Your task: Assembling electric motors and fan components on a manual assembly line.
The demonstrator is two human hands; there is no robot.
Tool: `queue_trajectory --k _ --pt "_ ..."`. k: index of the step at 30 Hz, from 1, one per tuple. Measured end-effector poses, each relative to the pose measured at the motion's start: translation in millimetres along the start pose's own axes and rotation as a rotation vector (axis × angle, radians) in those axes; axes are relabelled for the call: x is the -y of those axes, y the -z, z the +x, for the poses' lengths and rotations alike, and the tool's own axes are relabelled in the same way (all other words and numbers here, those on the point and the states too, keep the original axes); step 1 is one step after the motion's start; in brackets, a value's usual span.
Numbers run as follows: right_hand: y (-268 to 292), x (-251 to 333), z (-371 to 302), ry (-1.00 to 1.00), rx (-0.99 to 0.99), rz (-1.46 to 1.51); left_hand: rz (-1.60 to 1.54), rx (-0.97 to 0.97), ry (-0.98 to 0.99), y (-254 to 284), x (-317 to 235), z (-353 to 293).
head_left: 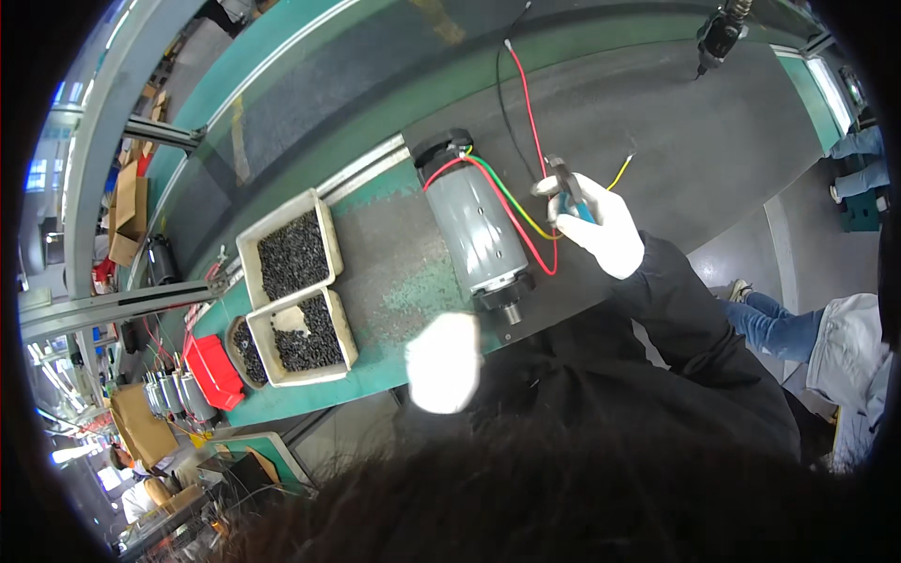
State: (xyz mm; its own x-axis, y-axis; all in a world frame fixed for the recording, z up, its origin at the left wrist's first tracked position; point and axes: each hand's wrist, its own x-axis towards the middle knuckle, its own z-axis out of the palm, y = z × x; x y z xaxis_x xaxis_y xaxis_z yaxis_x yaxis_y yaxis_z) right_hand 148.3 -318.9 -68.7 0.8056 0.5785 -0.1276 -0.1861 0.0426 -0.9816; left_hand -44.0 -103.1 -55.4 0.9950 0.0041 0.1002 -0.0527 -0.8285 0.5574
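A grey cylindrical motor [477, 225] with black end caps lies on the bench, its shaft pointing toward me. Red, black and yellow-green wires come from its far end. My right hand [605, 230], in a white glove, is closed around blue-handled pliers [564, 176] just right of the motor. The pliers' head is beside the red wire [527, 94] and the black wire [503, 103], and whether it touches them I cannot make out. My left hand [444, 364], also gloved in white, is over the bench's near edge, left of the motor's shaft; glare hides its fingers.
Two white bins [335, 246] of small black parts stand left of the motor, beside a red bin [214, 372]. A power screwdriver [719, 38] hangs at the far right. A metal frame [122, 308] rises at the left. Another person's jeans [774, 324] show at the right.
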Motion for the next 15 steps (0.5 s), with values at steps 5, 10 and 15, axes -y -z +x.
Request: queue_trajectory --k 5,10,15 --pt "1.9 2.3 48.6 -0.257 0.306 0.624 -0.359 -0.362 0.415 9.7 42.1 115.5" --pt "-5.5 -11.1 57.0 -0.37 0.319 0.895 -0.343 -0.353 0.586 -7.4 51.7 161.9" --pt "-10.7 1.6 47.9 -0.21 0.355 0.789 -0.456 -0.516 0.569 -1.8 24.5 169.1"
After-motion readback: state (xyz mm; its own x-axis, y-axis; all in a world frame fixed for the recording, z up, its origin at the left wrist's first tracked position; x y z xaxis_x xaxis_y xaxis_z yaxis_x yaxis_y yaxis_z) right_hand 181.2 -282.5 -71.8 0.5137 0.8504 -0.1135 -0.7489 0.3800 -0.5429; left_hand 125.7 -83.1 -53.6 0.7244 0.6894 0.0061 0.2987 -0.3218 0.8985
